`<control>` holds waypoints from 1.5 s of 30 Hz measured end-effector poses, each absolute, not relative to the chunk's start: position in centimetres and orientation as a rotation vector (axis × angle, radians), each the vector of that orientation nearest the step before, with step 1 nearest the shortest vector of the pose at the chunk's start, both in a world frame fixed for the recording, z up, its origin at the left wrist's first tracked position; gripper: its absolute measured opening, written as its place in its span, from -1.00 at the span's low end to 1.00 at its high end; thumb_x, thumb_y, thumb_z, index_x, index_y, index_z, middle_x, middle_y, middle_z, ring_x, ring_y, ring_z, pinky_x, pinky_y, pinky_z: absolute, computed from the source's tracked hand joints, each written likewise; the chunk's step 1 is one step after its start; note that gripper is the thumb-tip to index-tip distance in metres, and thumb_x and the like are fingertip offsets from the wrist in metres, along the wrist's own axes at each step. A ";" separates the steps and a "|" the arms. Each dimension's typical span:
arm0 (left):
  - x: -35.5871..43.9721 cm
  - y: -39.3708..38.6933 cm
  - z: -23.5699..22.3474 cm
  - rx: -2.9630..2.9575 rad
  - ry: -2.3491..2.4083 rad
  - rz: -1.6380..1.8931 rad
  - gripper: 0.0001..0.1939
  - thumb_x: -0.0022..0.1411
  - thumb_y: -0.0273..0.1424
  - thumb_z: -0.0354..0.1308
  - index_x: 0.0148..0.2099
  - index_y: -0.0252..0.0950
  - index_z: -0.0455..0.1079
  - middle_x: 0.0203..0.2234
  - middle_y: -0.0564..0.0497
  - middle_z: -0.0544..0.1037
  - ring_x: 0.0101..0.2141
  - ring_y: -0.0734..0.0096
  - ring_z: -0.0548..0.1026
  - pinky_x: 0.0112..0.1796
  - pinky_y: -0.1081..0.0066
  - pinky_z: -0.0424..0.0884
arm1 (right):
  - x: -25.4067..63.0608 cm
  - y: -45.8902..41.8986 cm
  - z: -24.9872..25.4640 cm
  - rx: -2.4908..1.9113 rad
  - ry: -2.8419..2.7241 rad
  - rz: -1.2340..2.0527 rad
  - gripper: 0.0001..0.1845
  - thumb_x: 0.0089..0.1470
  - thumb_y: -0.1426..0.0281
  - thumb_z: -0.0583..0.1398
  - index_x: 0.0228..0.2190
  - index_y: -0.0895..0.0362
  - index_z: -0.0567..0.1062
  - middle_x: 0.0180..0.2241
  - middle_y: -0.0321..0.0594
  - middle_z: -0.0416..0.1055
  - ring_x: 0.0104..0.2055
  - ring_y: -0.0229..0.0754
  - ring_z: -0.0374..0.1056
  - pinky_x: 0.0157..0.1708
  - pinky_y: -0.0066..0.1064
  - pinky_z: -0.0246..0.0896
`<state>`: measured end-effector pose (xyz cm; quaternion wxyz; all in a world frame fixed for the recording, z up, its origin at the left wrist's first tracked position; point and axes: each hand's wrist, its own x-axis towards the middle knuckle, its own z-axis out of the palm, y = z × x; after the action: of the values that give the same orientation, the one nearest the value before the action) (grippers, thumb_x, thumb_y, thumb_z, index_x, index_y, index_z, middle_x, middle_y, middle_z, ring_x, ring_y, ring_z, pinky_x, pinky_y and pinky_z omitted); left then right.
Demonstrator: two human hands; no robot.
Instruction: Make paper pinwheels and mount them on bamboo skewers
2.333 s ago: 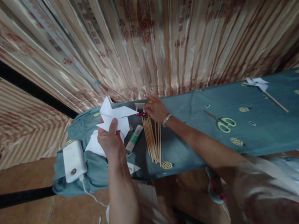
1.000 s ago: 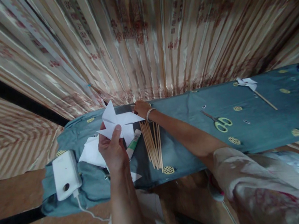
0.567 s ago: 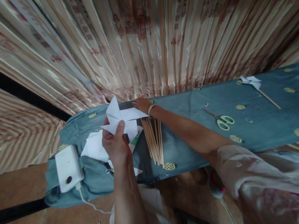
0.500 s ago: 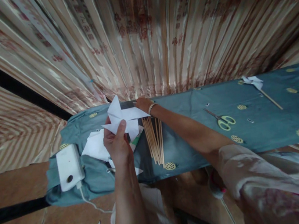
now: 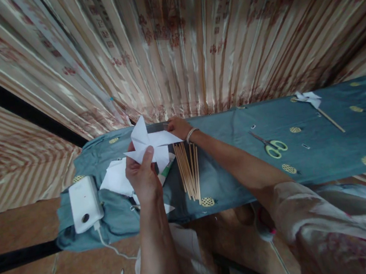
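The curled right hand (image 5: 178, 129) has shifted slightly rightward, its grip unclear; the upraised left hand (image 5: 143, 175) clasps the paper pinwheel (image 5: 156, 139).

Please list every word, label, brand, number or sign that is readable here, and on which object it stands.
No text can be read.
Curtain: character-like marks, too blurred.
Green-and-white tube: partly covered, nothing legible.
Cloth: pale patches, too small to read.
White device: no legible marking.
Held paper pinwheel: no lettering visible.

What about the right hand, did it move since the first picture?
Yes. The right hand has shifted left, judged against the yellow pineapple print by the near ends of the wooden sticks.
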<state>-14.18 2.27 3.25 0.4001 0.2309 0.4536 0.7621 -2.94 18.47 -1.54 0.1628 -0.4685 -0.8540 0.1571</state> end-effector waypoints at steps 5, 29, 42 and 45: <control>-12.9 1.9 3.0 0.621 1.134 1.876 -0.36 -0.17 -0.35 0.48 0.02 -0.23 0.45 -0.24 0.00 0.63 -0.27 0.41 0.58 -0.18 0.42 0.46 | 2.2 15.0 -1.0 -1.358 -2.217 0.572 -0.84 0.06 0.40 0.20 -0.40 0.15 0.61 -0.14 -0.14 0.56 0.02 -0.08 0.45 -0.02 -0.28 0.33; -3.8 0.8 -1.6 0.634 1.083 1.293 -0.33 -0.28 -0.38 0.50 -0.04 -0.29 0.44 -0.39 0.08 0.59 -0.40 0.43 0.54 -0.28 0.41 0.45 | 20.2 -2.7 -4.5 -1.485 -1.936 0.614 -0.84 0.07 0.29 0.26 -0.27 0.06 0.55 -0.10 -0.09 0.53 -0.06 -0.02 0.46 -0.02 -0.14 0.35; -2.9 0.6 -2.3 0.792 1.181 1.289 -0.35 -0.20 -0.37 0.46 0.01 -0.30 0.43 -0.37 0.03 0.60 -0.39 0.37 0.55 -0.32 0.39 0.44 | 18.9 -3.2 -4.8 -1.473 -2.151 0.396 -0.79 0.22 0.36 0.11 -0.42 0.05 0.50 -0.40 -0.18 0.54 -0.33 -0.08 0.41 -0.19 -0.25 0.28; -2.7 0.5 -2.4 0.820 1.163 1.277 -0.37 -0.17 -0.39 0.43 0.02 -0.31 0.42 -0.36 0.01 0.60 -0.35 0.30 0.57 -0.31 0.35 0.46 | 19.4 -3.1 -3.9 -1.546 -1.924 0.471 -0.86 0.18 0.34 0.16 -0.38 0.05 0.52 -0.40 -0.21 0.53 -0.34 -0.09 0.42 -0.22 -0.23 0.32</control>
<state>-2.69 0.52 -2.43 0.5768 0.3503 0.4968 0.5456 19.42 -3.08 -3.88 0.3093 -0.5849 -0.7283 0.1782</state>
